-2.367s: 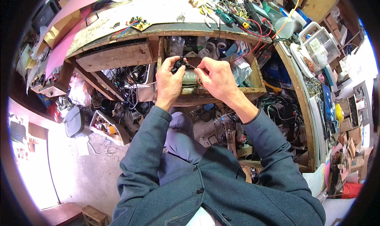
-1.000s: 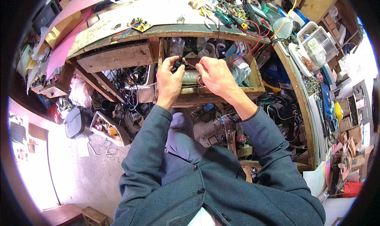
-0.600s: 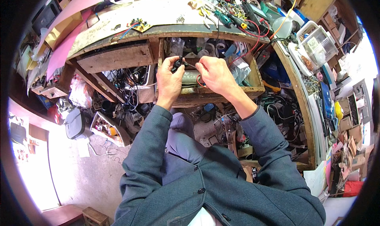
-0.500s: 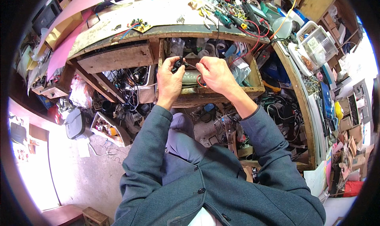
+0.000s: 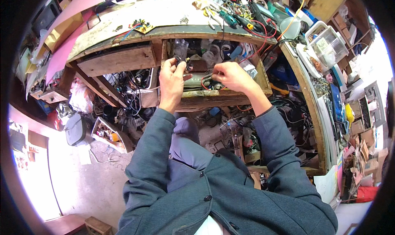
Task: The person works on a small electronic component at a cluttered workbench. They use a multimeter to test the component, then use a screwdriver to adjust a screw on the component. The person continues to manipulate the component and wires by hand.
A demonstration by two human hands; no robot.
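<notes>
My left hand [image 5: 171, 81] is closed, pinching a small dark part [image 5: 189, 64] between thumb and fingers above an open wooden drawer. What kind of part it is, I cannot make out. To its right, my right hand [image 5: 235, 77] has its fingertips pressed together, a gap away from the dark part. Something thin seems to show at those fingertips, too small to name. Below the hands lies a pale cylinder [image 5: 196, 81] inside the drawer [image 5: 222, 93], near a looped red wire [image 5: 202, 83]. Clear plastic bags and small parts fill the rest of the drawer.
On the bench top [image 5: 164, 19] lie a small yellow board with wires [image 5: 142, 26], pliers [image 5: 212, 18] and a green-handled tool [image 5: 227, 18]. A lidded clear container [image 5: 329, 43] stands at right. Tangled cables [image 5: 131, 87] hang at left, above a box of odds and ends [image 5: 111, 135].
My right hand has drawn back from the dark part, slightly right and down, widening the gap. My left hand has shifted a little left and still grips the part.
</notes>
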